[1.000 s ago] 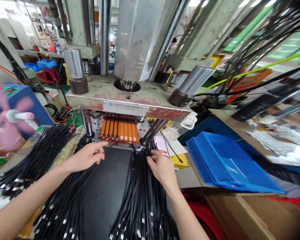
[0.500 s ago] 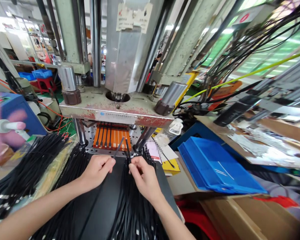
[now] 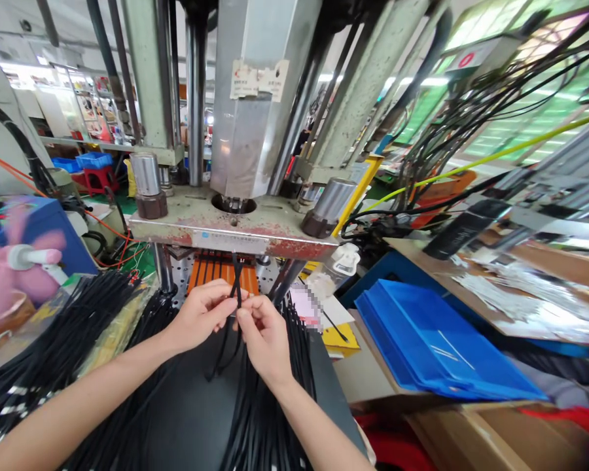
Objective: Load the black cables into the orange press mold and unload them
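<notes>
Where the left hand (image 3: pixel 201 319) and right hand (image 3: pixel 266 335) nearly meet, each grip is pinched on thin, flat black cables (image 3: pixel 237 276) that cross above the far edge of the matte black desk (image 3: pixel 186 412). Cable bundles (image 3: pixel 269 425) lie toward its left and right edges; behind stands a paint-worn press (image 3: pixel 275 229), with a pink fan (image 3: pixel 22 258) at left.

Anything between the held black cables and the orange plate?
Nothing visible stands between the black cables and the orange plate; the press crossbeam overhangs it, and the left hand and right hand hide part.
</notes>
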`<state>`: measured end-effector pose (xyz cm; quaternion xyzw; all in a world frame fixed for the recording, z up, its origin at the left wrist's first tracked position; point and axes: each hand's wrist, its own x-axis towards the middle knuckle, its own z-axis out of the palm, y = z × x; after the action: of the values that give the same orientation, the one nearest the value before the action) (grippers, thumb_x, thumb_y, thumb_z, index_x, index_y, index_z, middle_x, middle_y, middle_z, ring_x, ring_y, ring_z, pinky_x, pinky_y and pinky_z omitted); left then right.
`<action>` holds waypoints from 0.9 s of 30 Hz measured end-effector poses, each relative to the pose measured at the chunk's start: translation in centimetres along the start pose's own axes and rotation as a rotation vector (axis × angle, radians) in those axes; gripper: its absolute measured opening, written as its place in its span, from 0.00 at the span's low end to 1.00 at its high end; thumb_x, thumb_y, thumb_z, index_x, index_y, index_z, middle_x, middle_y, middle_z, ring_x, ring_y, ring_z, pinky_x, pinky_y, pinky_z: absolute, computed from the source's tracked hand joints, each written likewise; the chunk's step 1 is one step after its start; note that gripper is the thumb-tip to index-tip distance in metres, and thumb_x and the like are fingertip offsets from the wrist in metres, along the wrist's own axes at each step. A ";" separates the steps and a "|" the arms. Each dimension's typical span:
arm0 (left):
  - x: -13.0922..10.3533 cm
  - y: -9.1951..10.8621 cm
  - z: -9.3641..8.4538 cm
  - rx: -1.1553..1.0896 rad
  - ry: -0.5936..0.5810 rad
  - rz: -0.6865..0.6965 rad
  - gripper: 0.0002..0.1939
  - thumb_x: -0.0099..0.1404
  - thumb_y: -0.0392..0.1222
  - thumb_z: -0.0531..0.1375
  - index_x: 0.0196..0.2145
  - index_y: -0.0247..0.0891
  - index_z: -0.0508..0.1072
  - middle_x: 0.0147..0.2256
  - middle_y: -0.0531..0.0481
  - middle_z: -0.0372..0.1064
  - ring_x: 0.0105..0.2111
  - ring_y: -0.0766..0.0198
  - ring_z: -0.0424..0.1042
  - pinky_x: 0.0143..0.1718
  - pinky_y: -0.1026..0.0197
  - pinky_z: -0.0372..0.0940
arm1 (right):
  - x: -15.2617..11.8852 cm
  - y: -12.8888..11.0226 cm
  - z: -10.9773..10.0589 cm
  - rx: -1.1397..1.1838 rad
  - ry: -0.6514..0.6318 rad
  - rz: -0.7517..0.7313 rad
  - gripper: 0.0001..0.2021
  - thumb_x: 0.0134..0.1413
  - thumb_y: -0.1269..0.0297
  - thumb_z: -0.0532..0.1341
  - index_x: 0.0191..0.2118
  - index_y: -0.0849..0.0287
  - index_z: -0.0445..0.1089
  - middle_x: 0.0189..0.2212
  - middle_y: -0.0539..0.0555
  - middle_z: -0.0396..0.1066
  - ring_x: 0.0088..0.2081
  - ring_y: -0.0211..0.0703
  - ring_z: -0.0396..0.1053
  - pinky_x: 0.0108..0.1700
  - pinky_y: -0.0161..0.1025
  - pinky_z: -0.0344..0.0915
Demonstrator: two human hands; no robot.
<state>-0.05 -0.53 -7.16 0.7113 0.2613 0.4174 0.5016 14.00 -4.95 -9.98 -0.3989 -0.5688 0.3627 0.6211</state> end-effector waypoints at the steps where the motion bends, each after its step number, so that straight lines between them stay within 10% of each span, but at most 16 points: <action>1: 0.2 0.2 0.0 -0.037 -0.019 -0.009 0.14 0.66 0.48 0.58 0.40 0.35 0.76 0.31 0.52 0.60 0.20 0.76 0.63 0.19 0.71 0.61 | 0.1 -0.1 0.1 0.022 0.003 0.006 0.09 0.61 0.61 0.58 0.31 0.57 0.62 0.22 0.46 0.65 0.22 0.34 0.61 0.25 0.32 0.57; 6: 1.2 0.8 0.1 -0.103 0.019 -0.064 0.13 0.59 0.47 0.64 0.31 0.31 0.75 0.29 0.54 0.61 0.18 0.75 0.66 0.18 0.70 0.65 | 0.0 -0.3 0.3 0.027 -0.052 0.013 0.07 0.61 0.61 0.57 0.33 0.57 0.62 0.25 0.48 0.66 0.26 0.36 0.64 0.30 0.34 0.60; 12: 3.3 1.9 0.0 0.055 0.203 0.064 0.10 0.60 0.44 0.62 0.31 0.33 0.75 0.32 0.53 0.61 0.17 0.77 0.64 0.15 0.71 0.63 | 0.1 3.0 -0.7 -0.529 -0.204 -0.085 0.09 0.57 0.65 0.58 0.26 0.58 0.65 0.23 0.48 0.63 0.26 0.38 0.60 0.30 0.35 0.55; 18: 5.6 1.9 -0.9 0.355 0.057 0.414 0.07 0.61 0.39 0.60 0.37 0.37 0.76 0.34 0.49 0.66 0.31 0.67 0.69 0.32 0.63 0.68 | 7.0 5.7 -2.2 -0.633 -0.087 -0.077 0.10 0.54 0.64 0.59 0.23 0.59 0.67 0.19 0.48 0.64 0.23 0.39 0.61 0.30 0.34 0.56; 21: 5.3 -0.7 -1.7 0.456 0.152 0.358 0.13 0.62 0.37 0.58 0.46 0.35 0.70 0.41 0.46 0.67 0.31 0.68 0.69 0.33 0.63 0.67 | 10.2 6.6 -2.4 -0.571 -0.090 0.019 0.08 0.53 0.67 0.59 0.25 0.61 0.71 0.21 0.48 0.69 0.25 0.38 0.64 0.30 0.32 0.57; 27: 2.4 -5.1 -3.4 1.041 -0.491 0.193 0.23 0.65 0.37 0.58 0.57 0.38 0.63 0.59 0.40 0.61 0.60 0.54 0.59 0.61 0.44 0.50 | 11.9 8.4 -2.7 -0.538 -0.106 0.098 0.09 0.52 0.68 0.61 0.24 0.62 0.73 0.18 0.48 0.70 0.24 0.38 0.67 0.31 0.32 0.59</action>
<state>-1.42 4.91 -10.64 0.9607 0.2420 0.1007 0.0916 17.76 9.05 -12.73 -0.5572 -0.6563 0.2486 0.4437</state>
